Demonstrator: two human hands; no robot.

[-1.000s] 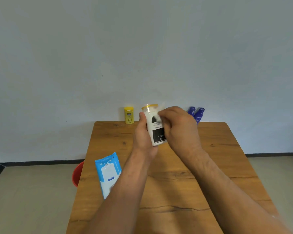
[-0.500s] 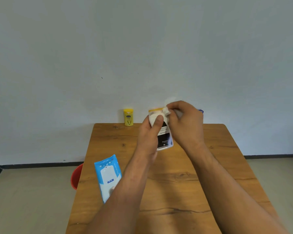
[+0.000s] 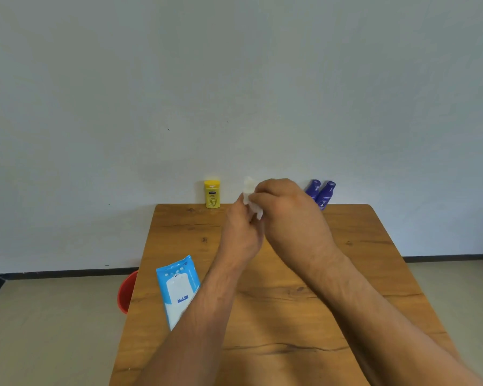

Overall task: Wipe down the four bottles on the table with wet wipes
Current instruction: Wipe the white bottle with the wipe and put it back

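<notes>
A: Hands?
B: Left hand [image 3: 241, 232] and right hand [image 3: 287, 215] meet above the table's [image 3: 374, 274] far middle, fingers pinching a white wipe [image 3: 248, 190]; the held bottle is hidden.
A: Others?
B: Yellow bottle [image 3: 212, 194] and two purple bottles [image 3: 321, 193] stand along the far edge; wipes pack [image 3: 177, 288] near the left edge.

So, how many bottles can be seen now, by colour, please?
Yellow bottle: 1
Purple bottles: 2
Total seen: 3. A white wipe shows between the hands; any bottle there is hidden.
</notes>
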